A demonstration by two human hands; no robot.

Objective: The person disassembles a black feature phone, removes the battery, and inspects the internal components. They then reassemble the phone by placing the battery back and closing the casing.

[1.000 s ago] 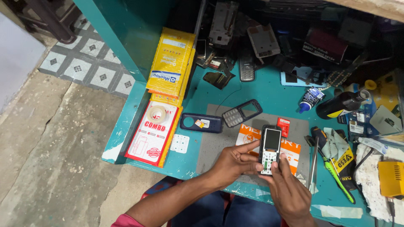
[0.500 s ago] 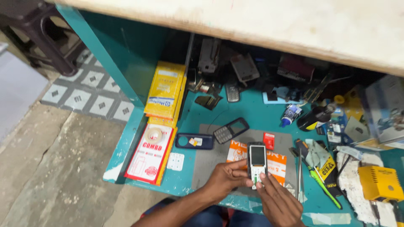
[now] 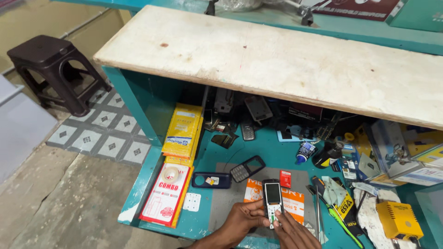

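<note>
Here, slim white keypad phone [image 3: 272, 203], dark-screened.

You are sitting at a small phone-repair bench: a teal worktable [image 3: 152, 184] under a worn white shelf board [image 3: 277, 60], strewn with phone shells and keypads [image 3: 248, 168], a grey repair mat [image 3: 230, 203], screwdrivers [image 3: 341, 221], a yellow soldering unit [image 3: 399, 220] and packaged parts [image 3: 182, 131].

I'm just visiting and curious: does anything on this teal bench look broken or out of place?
Yes. A black phone front cover lies loose, with empty screen and keypad openings, beside a separate dark back shell. More phone parts are heaped under the shelf. Both hands, left hand and right hand, hold a white phone.
</note>
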